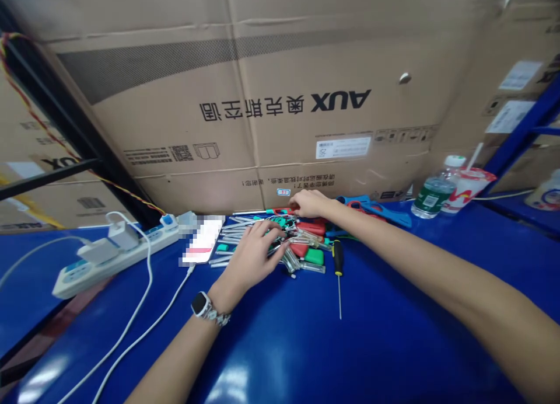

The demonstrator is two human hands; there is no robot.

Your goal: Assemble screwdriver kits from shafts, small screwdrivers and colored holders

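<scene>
My right hand [310, 204] reaches to the back of the pile, its fingers closed around the end of a red-and-green-handled screwdriver [276, 211] whose shaft points left. My left hand [258, 249] lies over the left part of the pile, fingers apart and bent down onto it. Beneath and around it are several metal-shafted tools [231, 236], some with clear handles [312, 268]. Red and green pieces [314, 256] lie among them. In front on the right is a black-and-yellow screwdriver [338, 259], its tip toward me. My left fingertips partly hide what they touch.
Blue-handled tools [385, 211] lie behind my right forearm. A water bottle [435, 188] and a red-and-white cup [470, 188] with a straw stand right. Left are a phone [205, 239] on a cable and a power strip [126, 252]. A large cardboard box [271, 147] stands behind.
</scene>
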